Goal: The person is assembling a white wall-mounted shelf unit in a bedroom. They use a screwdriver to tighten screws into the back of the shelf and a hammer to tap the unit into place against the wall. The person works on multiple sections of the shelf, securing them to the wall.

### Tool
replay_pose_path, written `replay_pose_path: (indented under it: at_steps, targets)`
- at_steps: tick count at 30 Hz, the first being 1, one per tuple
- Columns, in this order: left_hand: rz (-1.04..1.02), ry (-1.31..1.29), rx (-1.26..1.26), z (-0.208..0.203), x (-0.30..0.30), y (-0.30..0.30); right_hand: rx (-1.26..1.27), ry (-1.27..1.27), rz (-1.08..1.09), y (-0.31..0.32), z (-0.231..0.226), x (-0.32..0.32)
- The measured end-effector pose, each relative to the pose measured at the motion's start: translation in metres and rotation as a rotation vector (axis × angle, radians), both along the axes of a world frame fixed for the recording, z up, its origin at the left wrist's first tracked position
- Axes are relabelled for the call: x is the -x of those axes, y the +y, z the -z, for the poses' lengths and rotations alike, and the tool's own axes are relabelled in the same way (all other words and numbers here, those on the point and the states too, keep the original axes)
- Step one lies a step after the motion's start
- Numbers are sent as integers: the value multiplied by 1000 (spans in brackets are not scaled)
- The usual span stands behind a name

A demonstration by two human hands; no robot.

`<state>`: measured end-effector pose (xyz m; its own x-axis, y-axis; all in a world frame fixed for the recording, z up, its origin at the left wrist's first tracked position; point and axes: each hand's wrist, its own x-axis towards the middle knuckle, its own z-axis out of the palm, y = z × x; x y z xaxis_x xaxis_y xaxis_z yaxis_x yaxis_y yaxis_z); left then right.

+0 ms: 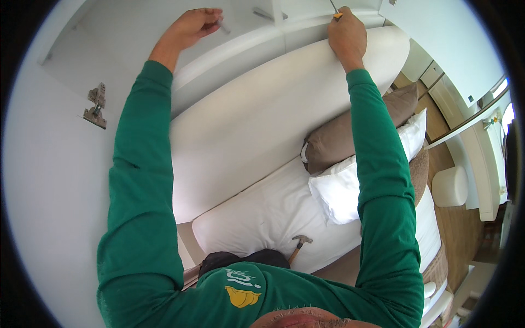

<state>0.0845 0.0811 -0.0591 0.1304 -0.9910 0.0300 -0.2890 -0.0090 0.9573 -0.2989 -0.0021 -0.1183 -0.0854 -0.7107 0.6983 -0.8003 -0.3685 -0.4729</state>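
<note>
Both my arms reach up to a white cabinet (240, 34) above the bed. My left hand (191, 28) is closed, its fingertips pinching a small grey piece (223, 25) too blurred to name exactly. In my right hand (348, 39) is a screwdriver (338, 16) with a yellow and dark handle; its thin metal shaft points up past the fist, and the tip is cut off by the frame's top edge. Between the hands, a grey metal strip (263, 13) lies by a white upright divider. An unattached-looking metal hinge (95, 106) sits on the white panel at left.
Below my arms stands a pale padded headboard (273, 109). On the white bed (257, 218) lie a claw hammer (299, 246), a brown pillow (339, 139) and a white pillow (336, 191). A white panel (454, 44) hangs at upper right, with a round stool (450, 186) below.
</note>
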Motion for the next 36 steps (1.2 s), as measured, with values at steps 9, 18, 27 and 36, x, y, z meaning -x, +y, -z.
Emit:
replay_pose_path:
  at_steps: [9, 18, 27, 36]
  targets:
    - [-8, -904, -386, 31, -68, 1, 25, 32, 32, 0, -1, -5]
    - [-100, -835, 134, 16, -13, -11, 11, 86, 31, -2, 2, -6]
    - [86, 305, -66, -6, 88, -45, 77, 78, -9, -11, 10, -2]
    - [11, 450, -92, 5, 82, -59, 108, 31, -40, -3, 6, -3]
